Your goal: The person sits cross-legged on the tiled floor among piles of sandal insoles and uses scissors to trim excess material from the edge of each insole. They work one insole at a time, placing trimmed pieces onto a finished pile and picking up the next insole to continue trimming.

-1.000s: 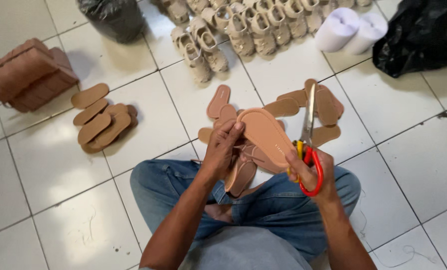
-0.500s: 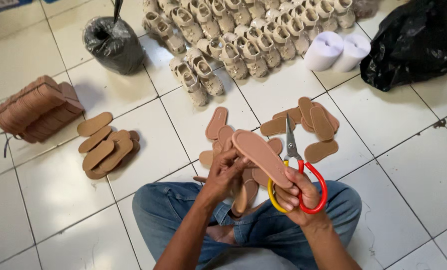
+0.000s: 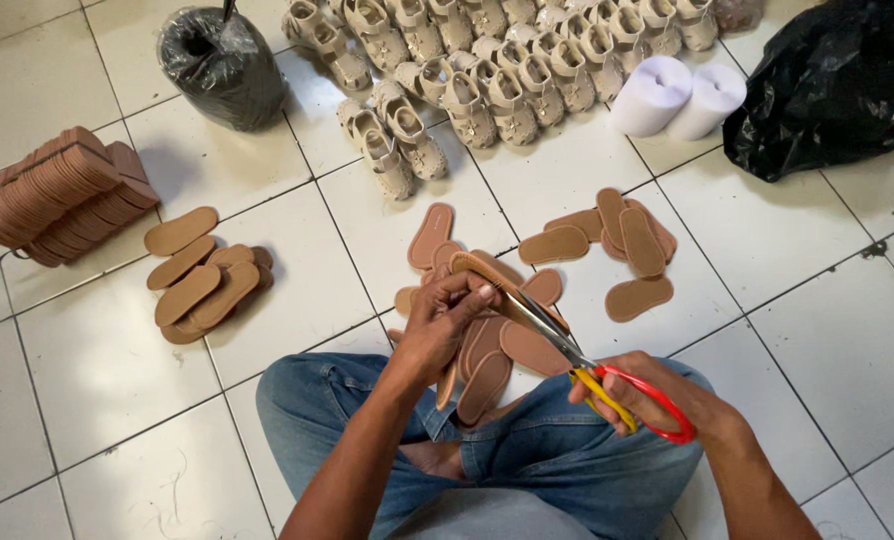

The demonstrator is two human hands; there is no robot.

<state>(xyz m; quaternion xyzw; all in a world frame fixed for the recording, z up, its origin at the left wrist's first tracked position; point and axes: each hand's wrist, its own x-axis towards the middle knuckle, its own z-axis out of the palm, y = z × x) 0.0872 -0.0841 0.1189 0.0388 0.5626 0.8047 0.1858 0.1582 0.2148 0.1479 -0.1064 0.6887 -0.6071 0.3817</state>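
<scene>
Left hand (image 3: pixel 445 325) grips the tan insole (image 3: pixel 487 275) above the lap; right hand (image 3: pixel 657 400) fingers close the scissors (image 3: pixel 557 340) on its edge. Risk: blades near left fingers; slippage could nick them.

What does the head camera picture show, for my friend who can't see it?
A person sitting cross-legged on a white tiled floor holds a tan shoe sole in the left hand and scissors in the right hand, blades against the sole.

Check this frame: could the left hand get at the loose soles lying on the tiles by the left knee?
Probably not at once: the left hand is gripping a sole that the scissors are cutting. The floor soles lie unobstructed.
</scene>
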